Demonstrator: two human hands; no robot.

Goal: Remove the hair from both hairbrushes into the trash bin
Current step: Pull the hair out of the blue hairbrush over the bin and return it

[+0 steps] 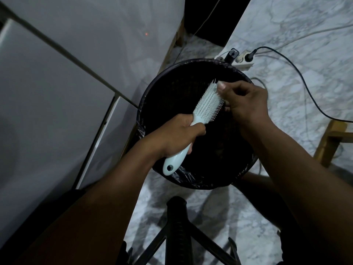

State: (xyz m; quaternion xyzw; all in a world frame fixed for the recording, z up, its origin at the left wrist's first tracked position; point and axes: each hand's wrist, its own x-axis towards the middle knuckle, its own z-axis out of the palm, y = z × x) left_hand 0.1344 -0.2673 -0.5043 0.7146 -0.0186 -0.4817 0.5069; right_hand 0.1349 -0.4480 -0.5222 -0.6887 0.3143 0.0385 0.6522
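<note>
The left hand [177,134] is gripping the brush [202,109] by its handle over the bin [152,88], fingers wrapped tight. The right hand [244,102] is picking at the bristles; whether its fingers are pinching hair, I cannot tell. Best pulling along the rows, keeping it above the opening.

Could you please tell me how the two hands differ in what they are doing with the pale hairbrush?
The left hand is wrapped in a fist around the hairbrush handle; the right hand pinches at the bristles near the head's tip. The left sits nearer the camera, the right farther. Both are above the trash bin.
</note>
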